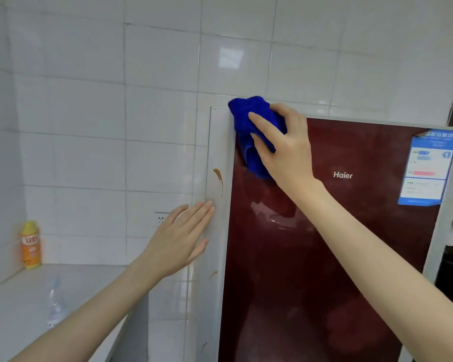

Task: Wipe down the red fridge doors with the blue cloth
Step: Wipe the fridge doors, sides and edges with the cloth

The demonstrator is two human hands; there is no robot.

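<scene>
Right hand [285, 147] grips the bunched blue cloth [249, 113] and presses it on the top left corner of the red fridge door [338, 244], one digit straight across it, the rest seemingly curled in. Left hand [178, 244] lies flat, fingers straight and together, on the white side panel [217, 142] just left of the door, below a brown smear [219, 178]. Blue label [429, 165] at the door's top right

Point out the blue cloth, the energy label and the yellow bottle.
blue cloth [246, 108]: head view, bunched top part of the cloth.
energy label [429, 165]: head view, middle of the sticker.
yellow bottle [31, 245]: head view, orange label on its body.
</scene>
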